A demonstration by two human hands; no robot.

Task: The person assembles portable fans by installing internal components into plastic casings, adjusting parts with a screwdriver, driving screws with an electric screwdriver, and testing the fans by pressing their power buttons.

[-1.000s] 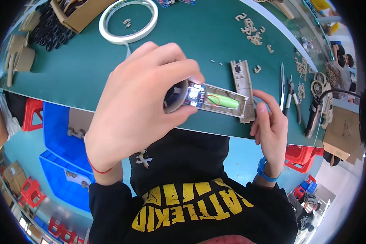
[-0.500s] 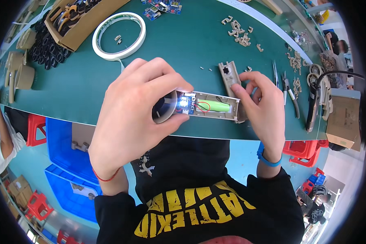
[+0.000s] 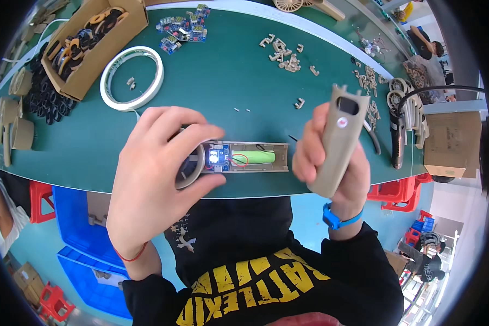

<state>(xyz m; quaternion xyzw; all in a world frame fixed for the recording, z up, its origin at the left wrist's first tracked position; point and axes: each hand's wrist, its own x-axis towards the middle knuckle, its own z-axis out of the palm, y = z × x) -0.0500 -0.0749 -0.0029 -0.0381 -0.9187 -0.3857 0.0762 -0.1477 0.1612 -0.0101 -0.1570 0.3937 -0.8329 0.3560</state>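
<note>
My left hand (image 3: 160, 155) is closed round the round black end of a small beige device housing (image 3: 281, 157) at the table's near edge. Its open top shows a blue circuit board (image 3: 216, 154), a green battery cell (image 3: 258, 157) and thin red and black wires. Raised to the right of it, a long beige cover (image 3: 339, 149) is gripped by my right hand (image 3: 312, 146). The cover tilts upright, its outer face showing a dark oval window and a small round spot. Cover and housing are apart.
A ring of white tape (image 3: 158, 81) lies at the left, beside a cardboard box (image 3: 65, 89) of black and orange rings. Circuit boards (image 3: 185, 28) and small beige clips (image 3: 282, 54) lie farther back. Pliers (image 3: 372, 136) and a black corded tool (image 3: 397, 141) are at the right.
My right hand has lifted the cover away from the housing and turned its outer face into view. The bright light on the circuit board has gone out. The view has shifted.
</note>
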